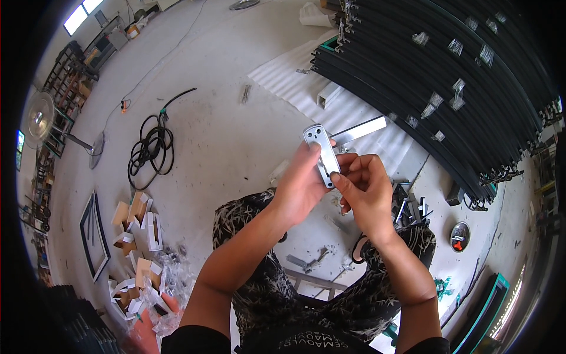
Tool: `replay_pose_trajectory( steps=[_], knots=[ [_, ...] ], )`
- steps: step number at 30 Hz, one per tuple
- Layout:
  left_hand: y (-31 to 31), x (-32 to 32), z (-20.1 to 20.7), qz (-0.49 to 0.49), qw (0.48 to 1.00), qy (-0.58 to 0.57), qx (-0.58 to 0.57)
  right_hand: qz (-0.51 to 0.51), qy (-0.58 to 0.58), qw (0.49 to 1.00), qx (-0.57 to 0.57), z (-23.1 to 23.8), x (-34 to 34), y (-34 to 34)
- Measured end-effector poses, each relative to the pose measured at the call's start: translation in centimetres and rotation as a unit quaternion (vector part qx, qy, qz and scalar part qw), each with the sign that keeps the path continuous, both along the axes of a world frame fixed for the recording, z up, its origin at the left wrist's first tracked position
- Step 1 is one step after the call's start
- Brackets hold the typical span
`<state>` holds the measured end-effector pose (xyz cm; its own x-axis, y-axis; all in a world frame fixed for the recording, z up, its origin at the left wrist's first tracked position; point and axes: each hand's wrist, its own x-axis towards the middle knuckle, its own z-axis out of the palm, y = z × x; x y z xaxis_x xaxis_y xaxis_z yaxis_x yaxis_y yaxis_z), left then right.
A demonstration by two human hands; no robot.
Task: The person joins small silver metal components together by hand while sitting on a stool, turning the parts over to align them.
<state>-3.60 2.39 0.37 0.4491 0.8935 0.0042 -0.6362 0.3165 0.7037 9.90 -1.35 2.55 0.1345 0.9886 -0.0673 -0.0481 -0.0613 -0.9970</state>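
A silver lever handle is held up in front of me, its rounded backplate tilted and its flat lever sticking out to the upper right. Two dark holes show near the plate's top end. My left hand is closed round the plate, with the thumb lying on its face; most of the other fingers are behind it. At the plate's lower end, my right hand has its thumb and fingertips pinched together. Whether a small part sits between those fingertips, I cannot make out.
Black frame bars are stacked at the right on white foam sheet. Opened small boxes and clear plastic bags lie at left. A coiled black hose rests beyond them. A round metal bowl stands at right.
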Motion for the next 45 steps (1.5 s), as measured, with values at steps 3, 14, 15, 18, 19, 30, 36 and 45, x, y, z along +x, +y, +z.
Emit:
replay_pose_trajectory(
  steps=[3, 14, 15, 18, 19, 30, 36, 45],
  knots=[
    [0.0, 0.2, -0.4, 0.005, 1.000, -0.012, -0.002, 0.021, -0.034, 0.998, 0.041, -0.6, 0.5, 0.4],
    [0.6, -0.4, -1.2, -0.040, 0.998, -0.041, -0.014, 0.081, -0.041, 0.996, -0.020, -0.6, 1.5, 0.3],
    [0.6, -0.3, -1.2, -0.040, 0.998, -0.042, -0.015, 0.081, -0.042, 0.996, -0.022, -0.8, 1.5, 0.3],
    [0.5, -0.3, -1.0, -0.044, 0.998, -0.031, -0.019, 0.137, -0.076, 0.987, -0.028, -1.3, 1.8, 0.5],
    [0.5, -0.3, -1.1, -0.050, 0.998, -0.032, -0.012, 0.154, -0.061, 0.985, -0.040, -1.3, 1.9, 0.6],
    [1.3, 0.1, -1.8, -0.081, 0.995, -0.060, -0.008, 0.076, -0.277, 0.950, 0.123, -3.0, 1.2, 0.4],
    [2.1, -2.5, 0.0, -0.035, 0.995, 0.075, -0.062, 0.078, -0.012, 0.997, -0.022, -1.3, 4.7, 1.6],
    [4.3, -7.1, -0.6, 0.177, 0.975, 0.091, -0.098, -0.111, 0.055, 0.992, -0.036, -2.7, 12.2, 1.3]
  ],
)
